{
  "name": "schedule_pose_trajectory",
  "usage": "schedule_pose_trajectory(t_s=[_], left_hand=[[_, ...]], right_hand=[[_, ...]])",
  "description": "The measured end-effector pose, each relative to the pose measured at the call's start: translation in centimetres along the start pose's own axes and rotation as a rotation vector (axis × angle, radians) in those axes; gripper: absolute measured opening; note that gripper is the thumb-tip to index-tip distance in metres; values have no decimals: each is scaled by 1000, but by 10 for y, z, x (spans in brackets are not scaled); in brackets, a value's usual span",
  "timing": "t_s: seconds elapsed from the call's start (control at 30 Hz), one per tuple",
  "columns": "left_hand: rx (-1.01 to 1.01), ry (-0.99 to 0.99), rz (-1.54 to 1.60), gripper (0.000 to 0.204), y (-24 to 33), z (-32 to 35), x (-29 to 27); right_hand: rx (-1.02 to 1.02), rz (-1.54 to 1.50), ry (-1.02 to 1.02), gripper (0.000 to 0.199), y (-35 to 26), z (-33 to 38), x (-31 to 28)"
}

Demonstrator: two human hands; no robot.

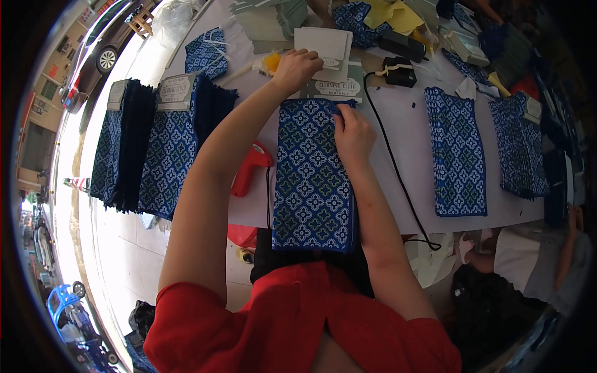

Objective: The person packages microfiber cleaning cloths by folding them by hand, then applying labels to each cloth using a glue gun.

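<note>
A folded blue cloth (314,180) with a white and green flower pattern lies in front of me, its near end over the table's edge. My right hand (356,135) is closed on its upper right edge, thumb on top. Farther away, my left hand (297,73) has its fingers bent down onto the left edge of a printed card label (333,64), apparently pinching it; the fingertips are partly hidden. More grey and white labels (339,88) lie just beneath. A yellow-ended tool (272,62) is beside my left hand. Left of the cloth lies a red pistol-shaped tool (252,168).
Labelled cloth stacks (168,137) stand at the left. Folded cloths (457,152) and another labelled stack (519,146) are at the right. A black cable (388,143) runs from a black box (399,72) across the white table (404,205). A grey card pile (267,25) stands at the back.
</note>
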State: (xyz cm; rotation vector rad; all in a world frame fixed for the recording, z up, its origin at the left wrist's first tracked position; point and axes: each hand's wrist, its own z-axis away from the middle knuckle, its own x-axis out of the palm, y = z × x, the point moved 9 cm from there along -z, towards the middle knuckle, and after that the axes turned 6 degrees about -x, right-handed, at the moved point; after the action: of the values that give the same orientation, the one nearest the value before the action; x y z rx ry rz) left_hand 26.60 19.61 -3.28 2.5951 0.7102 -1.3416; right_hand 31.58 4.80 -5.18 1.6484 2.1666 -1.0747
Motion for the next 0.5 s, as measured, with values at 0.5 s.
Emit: schedule_pose_trajectory(t_s=[0.5], left_hand=[[41, -455, 350, 27, 83, -18, -128]], right_hand=[[251, -1015, 303, 11, 27, -8, -26]])
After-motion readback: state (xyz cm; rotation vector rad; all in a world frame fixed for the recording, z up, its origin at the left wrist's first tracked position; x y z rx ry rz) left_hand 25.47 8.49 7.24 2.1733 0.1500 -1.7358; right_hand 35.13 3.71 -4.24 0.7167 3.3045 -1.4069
